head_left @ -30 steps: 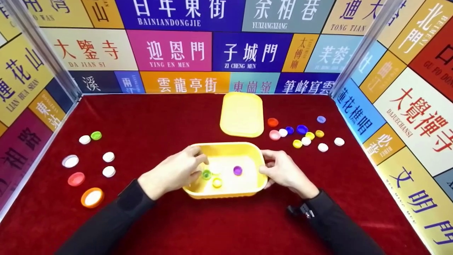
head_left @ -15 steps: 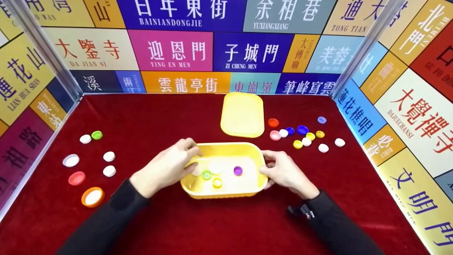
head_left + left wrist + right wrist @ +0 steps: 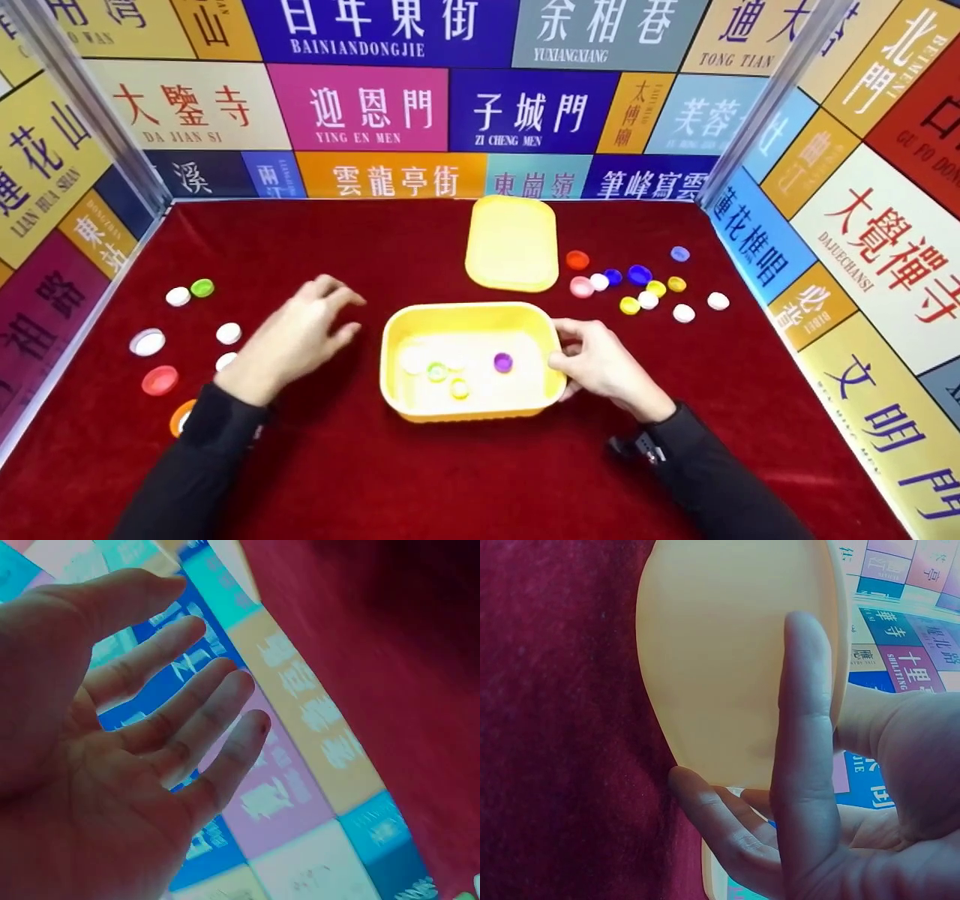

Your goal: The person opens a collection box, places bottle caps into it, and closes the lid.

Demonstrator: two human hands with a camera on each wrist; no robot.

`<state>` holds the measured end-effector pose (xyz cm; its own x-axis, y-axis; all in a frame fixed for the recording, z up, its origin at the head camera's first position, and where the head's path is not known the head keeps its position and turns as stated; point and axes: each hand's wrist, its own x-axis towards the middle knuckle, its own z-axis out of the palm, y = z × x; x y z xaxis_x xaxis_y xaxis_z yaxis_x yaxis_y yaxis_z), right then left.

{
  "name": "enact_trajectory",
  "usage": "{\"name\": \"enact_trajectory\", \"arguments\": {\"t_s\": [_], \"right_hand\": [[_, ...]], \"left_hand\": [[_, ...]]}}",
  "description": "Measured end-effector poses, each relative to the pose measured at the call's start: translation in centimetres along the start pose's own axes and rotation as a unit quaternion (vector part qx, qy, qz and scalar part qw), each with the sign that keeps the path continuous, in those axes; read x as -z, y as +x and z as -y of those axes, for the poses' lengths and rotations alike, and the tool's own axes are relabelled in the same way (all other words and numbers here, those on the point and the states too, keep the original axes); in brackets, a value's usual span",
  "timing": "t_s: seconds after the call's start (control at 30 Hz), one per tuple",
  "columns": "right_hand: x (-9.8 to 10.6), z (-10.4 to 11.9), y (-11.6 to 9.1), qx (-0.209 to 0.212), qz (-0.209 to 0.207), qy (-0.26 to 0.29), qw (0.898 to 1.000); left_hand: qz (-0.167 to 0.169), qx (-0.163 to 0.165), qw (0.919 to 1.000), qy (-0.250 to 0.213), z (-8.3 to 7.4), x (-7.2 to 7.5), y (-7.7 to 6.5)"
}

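Observation:
A yellow plastic box (image 3: pixel 469 414) stands in the middle of the red cloth, with a purple cap (image 3: pixel 502 362), a green cap (image 3: pixel 436 372), a yellow cap (image 3: pixel 459 388) and pale white caps (image 3: pixel 413 360) on its floor. My right hand (image 3: pixel 609 367) grips the box's right end, thumb over the rim and fingers outside. In the right wrist view, the thumb (image 3: pixel 805 727) lies across the box wall (image 3: pixel 712 652). To the left of the box, my left hand (image 3: pixel 296 337) hovers, slightly blurred. Its palm and relaxed fingers hold nothing in the left wrist view.
Left on the cloth lie several caps, among them a red one (image 3: pixel 160 381), a green one (image 3: pixel 202 288) and an orange one (image 3: pixel 178 420) partly behind the sleeve. Several more, including a blue cap (image 3: pixel 639 275), lie right of a yellow lid (image 3: pixel 512 244). Printed panels (image 3: pixel 375 109) enclose three sides.
My left hand has drawn out of the box and moved left over the cloth. A pale cap its fingers covered now shows at the box's left end. The right hand stays put.

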<state>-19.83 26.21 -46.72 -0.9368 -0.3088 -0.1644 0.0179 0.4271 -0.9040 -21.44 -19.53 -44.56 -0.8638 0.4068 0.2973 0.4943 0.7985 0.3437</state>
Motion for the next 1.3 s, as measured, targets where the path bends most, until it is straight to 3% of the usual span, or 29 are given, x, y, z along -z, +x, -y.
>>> {"name": "enact_trajectory", "arguments": {"t_s": [0.33,0.53,0.77,1.3], "right_hand": [[0.0,-0.1,-0.1,0.001,0.006,-0.002,1.000],[0.0,-0.1,-0.1,0.001,0.006,-0.006,1.000],[0.1,-0.2,0.0,0.004,0.010,-0.004,1.000],[0.2,0.0,-0.2,0.006,0.014,-0.002,1.000]], "left_hand": [[0.054,0.133,0.9896,-0.007,7.3,2.0,-2.0],[0.093,0.182,0.9789,0.011,10.0,2.7,-3.2],[0.113,0.199,0.9733,0.018,10.8,3.5,-3.5],[0.085,0.167,0.9820,0.017,10.6,3.2,-3.2]]}}
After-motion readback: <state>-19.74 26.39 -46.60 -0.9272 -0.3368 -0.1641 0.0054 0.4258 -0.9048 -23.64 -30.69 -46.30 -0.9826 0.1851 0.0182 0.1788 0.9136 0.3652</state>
